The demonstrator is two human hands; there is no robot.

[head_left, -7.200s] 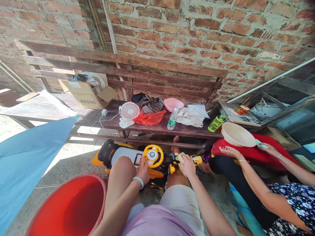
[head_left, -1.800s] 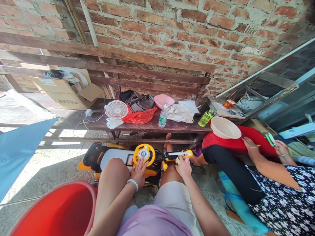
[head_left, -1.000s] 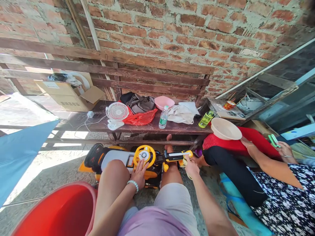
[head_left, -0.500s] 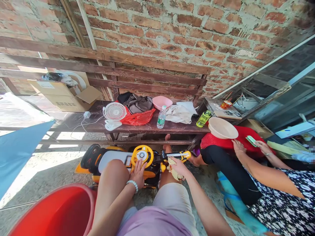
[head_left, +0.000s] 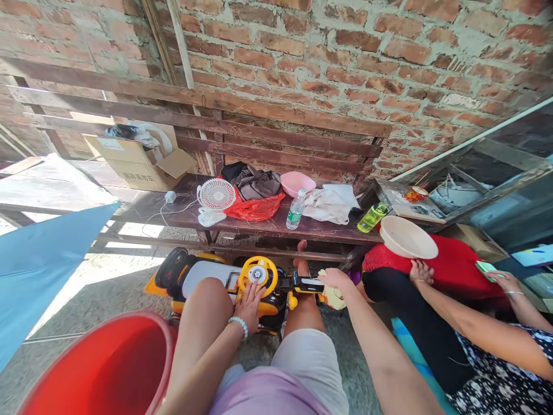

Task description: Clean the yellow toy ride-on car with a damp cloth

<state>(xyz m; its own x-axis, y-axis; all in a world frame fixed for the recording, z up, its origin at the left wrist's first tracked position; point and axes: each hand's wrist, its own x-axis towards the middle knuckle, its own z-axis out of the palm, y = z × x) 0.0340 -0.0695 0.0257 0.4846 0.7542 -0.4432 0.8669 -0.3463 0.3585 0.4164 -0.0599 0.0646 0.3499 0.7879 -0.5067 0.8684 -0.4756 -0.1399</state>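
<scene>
In front of my knees stands a yellow, black and white ride-on toy digger (head_left: 201,281). My left hand (head_left: 249,305), with a beaded bracelet at the wrist, lies on the lower part of its yellow steering wheel (head_left: 272,270), fingers stretched over the rim and hub. To the right, my right hand (head_left: 336,279) is closed on a pale yellow cloth (head_left: 334,298) at the outer end of the digger's arm (head_left: 307,283). Hand and cloth cover that end of the arm.
A red tub (head_left: 99,369) is at my lower left. The wooden bench (head_left: 259,231) bears a fan (head_left: 217,194), a water bottle (head_left: 295,211), a green bottle (head_left: 372,218) and a pink basin (head_left: 298,182). At right sits a person (head_left: 470,311) holding something green, by a cream basin (head_left: 408,237).
My right hand has moved outward to the right along the digger's arm with the cloth. My left hand stays on the steering wheel. The view has shifted slightly left.
</scene>
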